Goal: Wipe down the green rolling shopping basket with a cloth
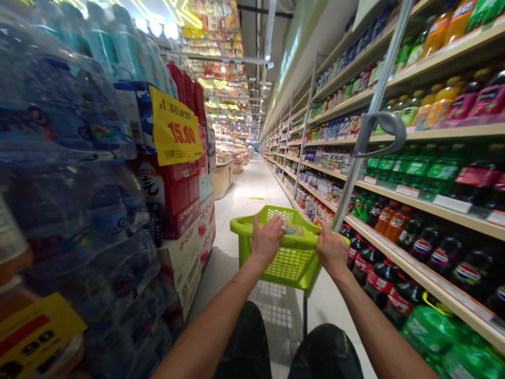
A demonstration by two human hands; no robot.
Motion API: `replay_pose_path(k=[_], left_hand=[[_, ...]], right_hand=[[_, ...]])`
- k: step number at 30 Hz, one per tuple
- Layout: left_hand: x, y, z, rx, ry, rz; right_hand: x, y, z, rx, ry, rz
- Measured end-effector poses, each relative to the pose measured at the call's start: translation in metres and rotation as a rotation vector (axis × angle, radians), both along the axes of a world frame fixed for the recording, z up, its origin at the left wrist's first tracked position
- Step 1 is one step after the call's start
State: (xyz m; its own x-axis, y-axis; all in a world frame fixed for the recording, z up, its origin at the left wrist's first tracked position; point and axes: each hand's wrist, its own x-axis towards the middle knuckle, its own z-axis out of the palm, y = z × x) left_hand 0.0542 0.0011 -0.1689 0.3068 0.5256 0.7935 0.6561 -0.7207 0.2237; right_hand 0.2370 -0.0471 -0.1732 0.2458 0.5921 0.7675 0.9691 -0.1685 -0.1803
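Observation:
A bright green plastic shopping cart (292, 266) with a lattice basket stands in front of my knees, in the middle of the view. My left hand (269, 238) is closed round its handle (298, 239) left of the centre, with the thumb raised. Near that hand's fingertips is a small pale patch that I cannot make out. Toward the handle's right end, my right hand (332, 248) is wrapped on it as well. A printed label shows on the handle between both hands. Only part of the basket's inside is visible.
Shelves of soda bottles (437, 252) line the right side, with a grey hook-like bracket (381, 134) jutting from a post. Stacked water packs (87, 210) and drink cartons (181, 205) crowd the left, with a yellow price sign (175, 126). A tiled aisle (258, 179) runs ahead.

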Motion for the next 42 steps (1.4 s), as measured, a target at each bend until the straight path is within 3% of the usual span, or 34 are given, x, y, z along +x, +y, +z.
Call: replay_pose_path(k=[2, 4, 7, 10, 13, 17, 19, 22, 25, 27, 29, 33, 35, 40, 42], left_hand=[[-0.006, 0.004, 0.003, -0.092, -0.078, 0.089], [-0.004, 0.004, 0.006, -0.138, -0.092, 0.096], [0.009, -0.002, 0.009, -0.155, 0.019, -0.065], [0.009, -0.004, 0.008, -0.207, 0.126, -0.124], [-0.014, 0.003, 0.005, -0.247, 0.233, -0.038], [-0.037, 0.011, 0.005, -0.246, 0.342, -0.007], [-0.038, 0.012, 0.007, -0.250, 0.340, -0.010], [-0.035, 0.011, 0.008, -0.244, 0.311, -0.017], [-0.033, 0.010, 0.006, -0.214, 0.263, -0.005], [-0.031, 0.010, 0.004, -0.187, 0.232, 0.005], [-0.029, 0.008, 0.002, -0.163, 0.210, 0.009], [-0.028, 0.008, 0.000, -0.134, 0.199, 0.004], [-0.030, 0.009, 0.000, -0.126, 0.194, 0.003], [-0.037, 0.011, -0.001, -0.131, 0.185, 0.002], [-0.037, 0.011, -0.002, -0.125, 0.172, 0.002]], right_hand=[[0.001, 0.001, 0.000, 0.004, 0.015, 0.012], [-0.003, 0.001, 0.002, 0.041, 0.030, 0.078], [-0.022, 0.001, 0.007, 0.146, 0.018, 0.317], [-0.050, -0.001, 0.011, 0.078, -0.017, 0.498], [-0.077, 0.002, 0.013, -0.068, -0.030, 0.457], [-0.093, 0.013, 0.014, -0.079, -0.051, 0.441], [-0.082, 0.015, 0.011, -0.055, -0.101, 0.485], [-0.034, 0.007, 0.001, 0.002, -0.136, 0.482], [0.027, -0.012, -0.011, 0.088, -0.077, 0.328], [0.049, -0.022, -0.017, 0.143, -0.025, 0.231], [0.043, -0.024, -0.020, 0.172, -0.005, 0.229], [-0.007, -0.011, -0.019, 0.139, -0.082, 0.401], [-0.012, -0.008, -0.018, 0.121, -0.110, 0.427], [0.054, -0.022, -0.020, 0.152, -0.027, 0.315], [0.066, -0.025, -0.022, 0.185, 0.037, 0.252]])
